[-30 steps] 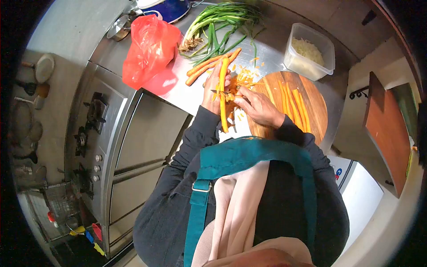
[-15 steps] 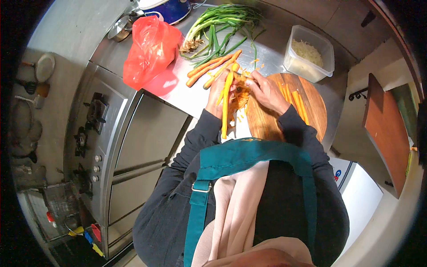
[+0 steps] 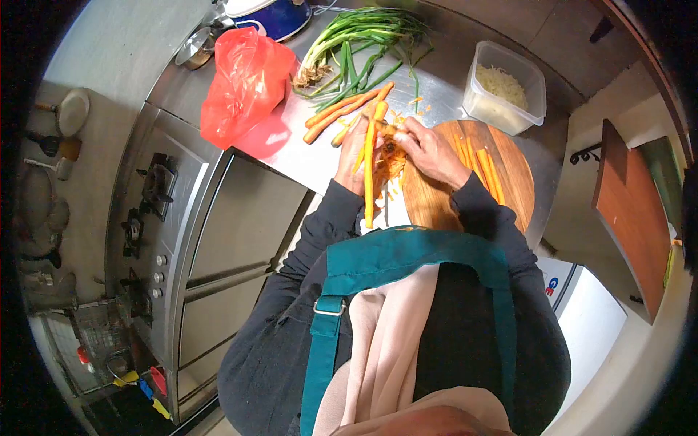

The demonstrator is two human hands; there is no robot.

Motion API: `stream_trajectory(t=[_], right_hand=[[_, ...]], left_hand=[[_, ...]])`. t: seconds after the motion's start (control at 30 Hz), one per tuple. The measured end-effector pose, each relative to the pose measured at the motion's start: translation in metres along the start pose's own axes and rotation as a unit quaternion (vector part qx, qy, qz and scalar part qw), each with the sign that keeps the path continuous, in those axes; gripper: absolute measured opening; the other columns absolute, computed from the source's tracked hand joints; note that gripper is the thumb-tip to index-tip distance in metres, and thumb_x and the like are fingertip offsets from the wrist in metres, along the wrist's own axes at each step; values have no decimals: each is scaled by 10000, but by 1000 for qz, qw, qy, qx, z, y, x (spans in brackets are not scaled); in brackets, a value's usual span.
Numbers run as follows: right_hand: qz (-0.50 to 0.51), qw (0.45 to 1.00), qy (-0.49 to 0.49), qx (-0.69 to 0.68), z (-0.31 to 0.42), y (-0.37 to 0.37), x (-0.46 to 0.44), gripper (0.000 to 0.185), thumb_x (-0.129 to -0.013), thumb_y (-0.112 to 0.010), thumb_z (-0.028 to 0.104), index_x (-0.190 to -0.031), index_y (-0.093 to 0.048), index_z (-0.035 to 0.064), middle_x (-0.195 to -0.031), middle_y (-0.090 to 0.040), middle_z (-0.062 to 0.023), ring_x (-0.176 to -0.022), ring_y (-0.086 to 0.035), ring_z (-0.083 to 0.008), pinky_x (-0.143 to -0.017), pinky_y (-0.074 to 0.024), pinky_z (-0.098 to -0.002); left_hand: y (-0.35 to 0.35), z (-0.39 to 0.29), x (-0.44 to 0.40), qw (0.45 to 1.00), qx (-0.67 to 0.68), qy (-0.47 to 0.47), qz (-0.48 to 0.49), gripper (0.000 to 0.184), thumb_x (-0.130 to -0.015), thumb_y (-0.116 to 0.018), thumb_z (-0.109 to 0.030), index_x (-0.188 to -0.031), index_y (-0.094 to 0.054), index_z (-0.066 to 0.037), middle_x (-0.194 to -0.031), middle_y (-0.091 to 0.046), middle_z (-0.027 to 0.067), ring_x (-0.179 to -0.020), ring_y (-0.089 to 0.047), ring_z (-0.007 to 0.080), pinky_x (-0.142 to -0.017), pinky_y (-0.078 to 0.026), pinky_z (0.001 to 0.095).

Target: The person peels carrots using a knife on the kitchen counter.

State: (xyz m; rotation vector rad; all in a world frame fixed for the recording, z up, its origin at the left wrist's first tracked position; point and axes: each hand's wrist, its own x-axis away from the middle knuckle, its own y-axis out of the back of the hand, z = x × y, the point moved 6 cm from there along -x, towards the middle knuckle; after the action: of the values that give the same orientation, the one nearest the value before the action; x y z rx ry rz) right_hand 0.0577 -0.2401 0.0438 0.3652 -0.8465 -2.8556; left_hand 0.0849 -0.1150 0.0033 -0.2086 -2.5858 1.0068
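My left hand point(image 3: 353, 155) is closed round a long peeled carrot point(image 3: 369, 174), which points down toward my apron. My right hand point(image 3: 434, 154) is closed close beside it, pinching a small brownish tool point(image 3: 387, 131) against the carrot's upper part; its kind is mostly hidden by the fingers. Orange carrot peelings point(image 3: 394, 161) lie in a heap below and between the hands. Several duller carrots point(image 3: 336, 116) rest just beyond my left hand. Peeled carrots point(image 3: 488, 174) lie on the round wooden board point(image 3: 429, 200), partly beneath my right forearm.
A bunch of spring onions point(image 3: 363, 43) lies at the back, beside a red plastic bag point(image 3: 243, 87). A clear tub point(image 3: 474, 98) with pale shreds stands at back right. A blue pot point(image 3: 280, 20) and a small saucepan point(image 3: 195, 51) stand back left, beyond the stove point(image 3: 156, 218).
The carrot and both hands have shifted very slightly, and the carrot's lower end sits a little further right. Both hands keep their hold.
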Motion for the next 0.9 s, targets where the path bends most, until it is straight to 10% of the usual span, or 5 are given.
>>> stream_trajectory(t=[0.9], right_hand=[[-39, 996, 8, 78, -14, 9, -12, 255, -877, -470, 273, -852, -430, 22, -728, -547, -226, -739, -542, -412, -611, -400, -459]], left_hand=[[4, 9, -6, 996, 38, 85, 1, 277, -890, -510, -312, -926, -510, -37, -640, -463, -20, -474, -419, 29, -371, -327, 140]])
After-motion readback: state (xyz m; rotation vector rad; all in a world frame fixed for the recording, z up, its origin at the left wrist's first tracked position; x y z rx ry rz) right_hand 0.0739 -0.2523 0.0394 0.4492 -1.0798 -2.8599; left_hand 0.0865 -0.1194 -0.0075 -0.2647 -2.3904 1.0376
